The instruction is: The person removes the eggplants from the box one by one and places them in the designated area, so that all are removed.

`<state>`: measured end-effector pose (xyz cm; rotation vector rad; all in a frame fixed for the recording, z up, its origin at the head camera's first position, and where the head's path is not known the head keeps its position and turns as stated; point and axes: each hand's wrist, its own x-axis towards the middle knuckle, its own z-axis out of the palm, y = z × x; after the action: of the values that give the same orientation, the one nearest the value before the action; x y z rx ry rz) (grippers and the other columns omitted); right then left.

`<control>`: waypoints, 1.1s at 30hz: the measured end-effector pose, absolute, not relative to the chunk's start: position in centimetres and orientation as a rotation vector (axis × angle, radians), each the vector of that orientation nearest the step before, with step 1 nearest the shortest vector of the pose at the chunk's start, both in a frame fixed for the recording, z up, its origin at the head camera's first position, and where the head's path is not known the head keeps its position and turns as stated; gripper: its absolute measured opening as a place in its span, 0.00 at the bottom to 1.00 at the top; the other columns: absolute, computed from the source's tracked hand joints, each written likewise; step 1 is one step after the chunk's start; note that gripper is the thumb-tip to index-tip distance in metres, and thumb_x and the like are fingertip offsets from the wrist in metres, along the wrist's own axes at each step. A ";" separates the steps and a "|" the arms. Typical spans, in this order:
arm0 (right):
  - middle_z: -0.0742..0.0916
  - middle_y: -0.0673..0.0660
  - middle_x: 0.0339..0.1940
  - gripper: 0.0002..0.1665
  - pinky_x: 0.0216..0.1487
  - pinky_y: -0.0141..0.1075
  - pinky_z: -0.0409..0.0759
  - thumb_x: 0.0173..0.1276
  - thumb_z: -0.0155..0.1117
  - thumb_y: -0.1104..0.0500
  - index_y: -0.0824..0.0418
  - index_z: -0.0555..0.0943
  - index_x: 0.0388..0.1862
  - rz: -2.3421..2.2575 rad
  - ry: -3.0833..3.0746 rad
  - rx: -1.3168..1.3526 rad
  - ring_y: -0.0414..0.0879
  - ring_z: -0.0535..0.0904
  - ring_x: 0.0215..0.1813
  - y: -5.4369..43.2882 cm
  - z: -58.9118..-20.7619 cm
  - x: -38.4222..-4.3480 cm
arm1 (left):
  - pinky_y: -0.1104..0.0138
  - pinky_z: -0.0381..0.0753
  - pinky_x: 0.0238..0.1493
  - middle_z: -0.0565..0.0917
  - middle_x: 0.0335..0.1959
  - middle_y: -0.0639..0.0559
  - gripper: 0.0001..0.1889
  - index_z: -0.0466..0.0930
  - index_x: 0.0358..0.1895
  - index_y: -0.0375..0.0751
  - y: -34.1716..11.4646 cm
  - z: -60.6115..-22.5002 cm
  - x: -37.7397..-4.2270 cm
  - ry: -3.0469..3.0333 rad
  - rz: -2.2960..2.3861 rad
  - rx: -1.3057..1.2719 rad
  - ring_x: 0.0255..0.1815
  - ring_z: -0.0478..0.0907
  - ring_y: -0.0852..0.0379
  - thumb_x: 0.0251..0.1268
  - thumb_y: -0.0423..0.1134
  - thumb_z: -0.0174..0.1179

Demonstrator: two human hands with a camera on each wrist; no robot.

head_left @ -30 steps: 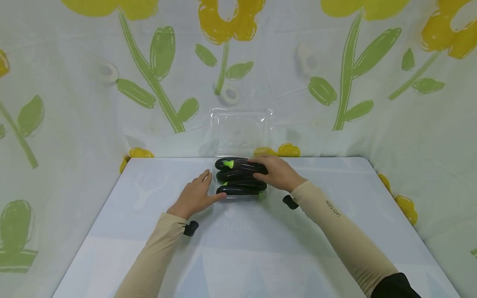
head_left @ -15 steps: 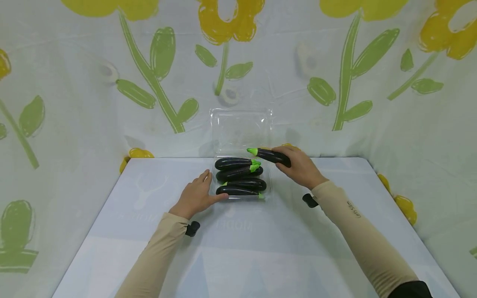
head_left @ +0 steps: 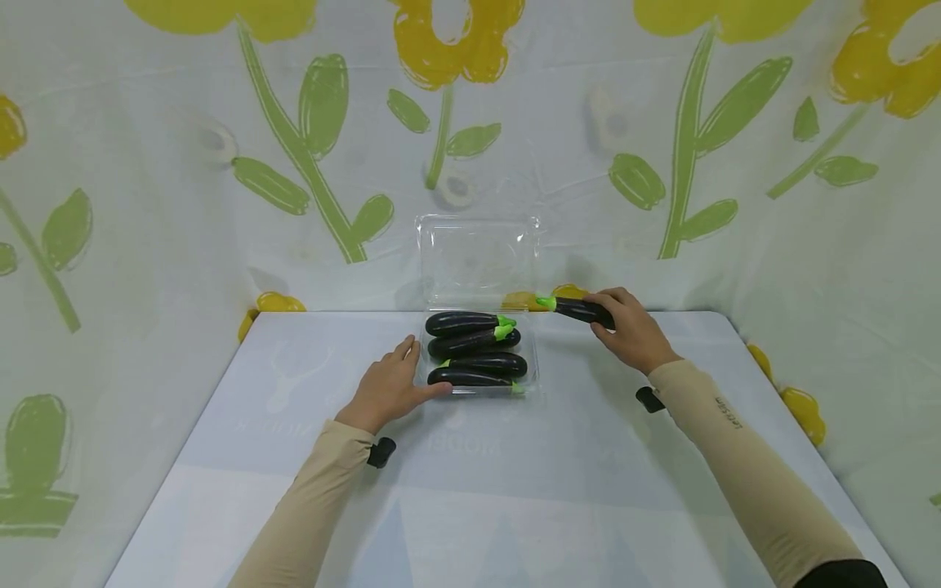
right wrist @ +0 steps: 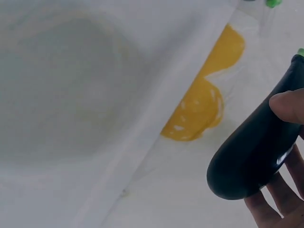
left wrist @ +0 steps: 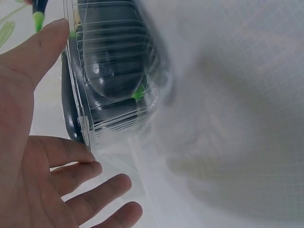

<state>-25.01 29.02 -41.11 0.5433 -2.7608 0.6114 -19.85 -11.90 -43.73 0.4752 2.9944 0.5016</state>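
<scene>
My right hand holds a dark eggplant with a bright green stem end, raised at the table's back edge, right of the container. In the right wrist view the thumb lies on one side of the eggplant and fingers on the other. Several more eggplants lie stacked crosswise in a clear plastic clamshell container, its lid standing open behind. My left hand rests at the container's near left corner. Its thumb and index finger touch the rim, the other fingers extended, as the left wrist view shows.
The container stands near the back edge of the pale table. A white curtain printed with yellow flowers and green leaves hangs behind and on both sides.
My right hand has lifted one eggplant off the top of the stack and carried it to the right, out past the container. The left hand has stayed at the container's corner.
</scene>
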 end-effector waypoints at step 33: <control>0.77 0.69 0.65 0.28 0.66 0.62 0.69 0.69 0.68 0.63 0.62 0.77 0.67 0.517 -3.060 0.469 0.66 0.72 0.66 30.8 -45.2 -24.7 | 0.43 0.71 0.66 0.59 0.78 0.33 0.57 0.57 0.76 0.25 -11.8 -43.9 -19.8 3.000 0.512 0.475 0.70 0.68 0.32 0.61 0.74 0.58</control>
<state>-24.70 30.79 -45.20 0.4686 -3.0597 0.5169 -19.84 -11.81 -43.90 0.4747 3.0000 0.5122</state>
